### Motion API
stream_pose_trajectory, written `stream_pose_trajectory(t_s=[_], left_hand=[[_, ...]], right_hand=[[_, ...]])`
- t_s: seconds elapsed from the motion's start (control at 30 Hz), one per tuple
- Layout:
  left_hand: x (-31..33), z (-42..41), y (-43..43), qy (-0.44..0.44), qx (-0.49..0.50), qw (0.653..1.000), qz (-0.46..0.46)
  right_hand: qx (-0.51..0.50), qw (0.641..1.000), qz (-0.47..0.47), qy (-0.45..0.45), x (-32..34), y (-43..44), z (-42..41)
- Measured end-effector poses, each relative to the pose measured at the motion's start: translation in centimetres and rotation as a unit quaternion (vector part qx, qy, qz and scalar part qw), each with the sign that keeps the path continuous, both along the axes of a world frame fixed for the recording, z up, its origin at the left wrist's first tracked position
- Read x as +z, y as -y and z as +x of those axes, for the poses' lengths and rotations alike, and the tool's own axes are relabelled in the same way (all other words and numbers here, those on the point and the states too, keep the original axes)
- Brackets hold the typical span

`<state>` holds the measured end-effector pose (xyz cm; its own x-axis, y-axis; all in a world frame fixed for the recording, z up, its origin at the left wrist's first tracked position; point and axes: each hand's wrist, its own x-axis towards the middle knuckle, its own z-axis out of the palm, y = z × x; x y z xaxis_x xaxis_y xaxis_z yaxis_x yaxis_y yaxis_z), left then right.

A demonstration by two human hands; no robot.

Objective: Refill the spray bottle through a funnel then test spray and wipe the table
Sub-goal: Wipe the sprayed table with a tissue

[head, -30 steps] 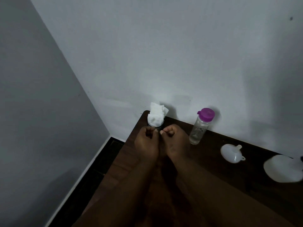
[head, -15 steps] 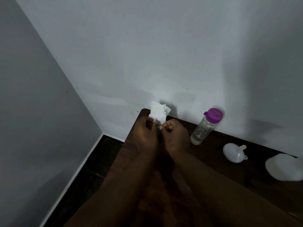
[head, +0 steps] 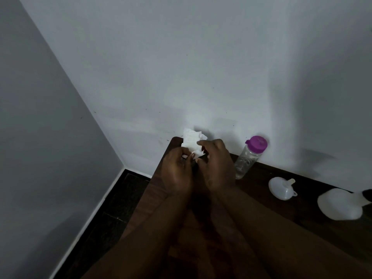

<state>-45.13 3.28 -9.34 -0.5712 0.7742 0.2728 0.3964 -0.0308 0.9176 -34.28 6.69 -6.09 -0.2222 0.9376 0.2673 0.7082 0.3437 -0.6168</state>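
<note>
Both your hands are on the tissue at the table's far left corner: left hand pinches its lower edge between thumb and fingertips, right hand curls closed on its right side, apparently pulling a sheet free for wiping. Well right of them, the spray bottle lies on its side at the frame edge. The funnel lies beside it, unused, next to the purple-capped bottle, which stands upright.

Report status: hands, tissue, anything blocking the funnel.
Left hand and right hand both pinching the white tissue at the table's far corner. Funnel lying untouched, nothing blocking it.
</note>
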Motion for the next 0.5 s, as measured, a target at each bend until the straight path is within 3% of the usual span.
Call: stream_pose_trajectory(t_s=[0.2, 0.27, 0.37, 0.5], left_hand=[[3.1, -0.1, 2.0, -0.034, -0.098, 0.995, 0.005], [4.1, -0.2, 2.9, -0.04, -0.142, 0.989, 0.01], [4.5, -0.7, 4.2, -0.036, -0.194, 0.98, 0.002], [1.7, -1.0, 5.2, 0.086, -0.249, 0.961, -0.08]], right_hand=[[0.023, 0.997, 0.036, 0.057, 3.0, 0.3, 1.2], [0.034, 0.999, 0.014, 0.014, 3.8, 1.2, 2.1], [0.051, 0.989, -0.093, -0.105, 4.5, 2.6, 3.6], [-0.002, 0.96, -0.199, -0.195, 4.5, 4.1, 6.3]])
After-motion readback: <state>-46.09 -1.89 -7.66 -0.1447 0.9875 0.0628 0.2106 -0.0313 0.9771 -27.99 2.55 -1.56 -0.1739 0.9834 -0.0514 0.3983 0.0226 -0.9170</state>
